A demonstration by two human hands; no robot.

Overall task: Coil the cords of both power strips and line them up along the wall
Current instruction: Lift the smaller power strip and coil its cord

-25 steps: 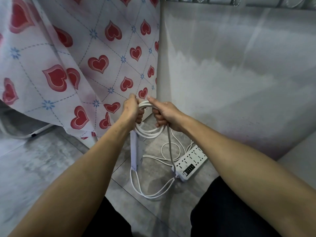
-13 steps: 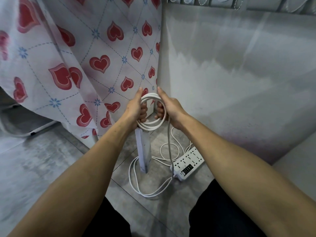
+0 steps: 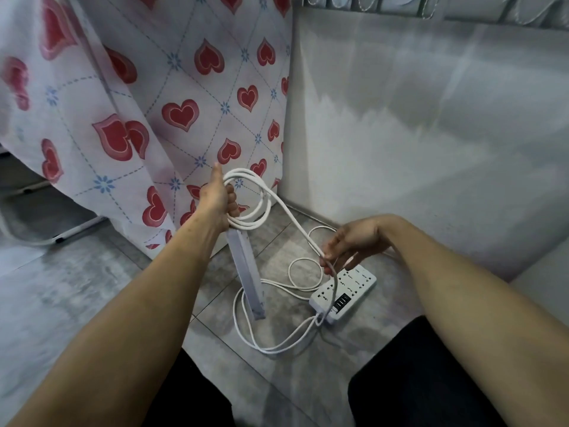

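Status: in progress, first cord partly coiled, by my reading.

Left hand (image 3: 217, 200): grip clenched round a coil (image 3: 246, 200) of white cord, about three loops, held up in front of the heart-print cloth (image 3: 181, 115). A long strip (image 3: 246, 275) hangs from this hand, near upright, its lower end just above or touching the floor (image 3: 77, 288); which, I cannot tell.

Right hand (image 3: 354, 241): grip pinching one strand (image 3: 292, 223) that runs down from the coil, thumb and fingertips closed on it, the other fingers loose. This reads as drawing out the next loop.

Second strip (image 3: 343, 291): flat on the floor near the wall (image 3: 431, 134), set at an angle to it, sockets up, dark ports at one end. It lies just below the right hand, not touched.

Loose cord (image 3: 271, 340): white, spread over the floor in several loops between and beside the two strips. Which lengths belong to which strip cannot be told.

Done: a few loops of one cord gathered.
Left, as judged: the rest of that cord; the whole of the other cord; both strips set along the wall.

Count:
- strips: 2
- hands: 2
- coils in hand: 1
- loops in that coil: about 3
- plugs: none seen clearly
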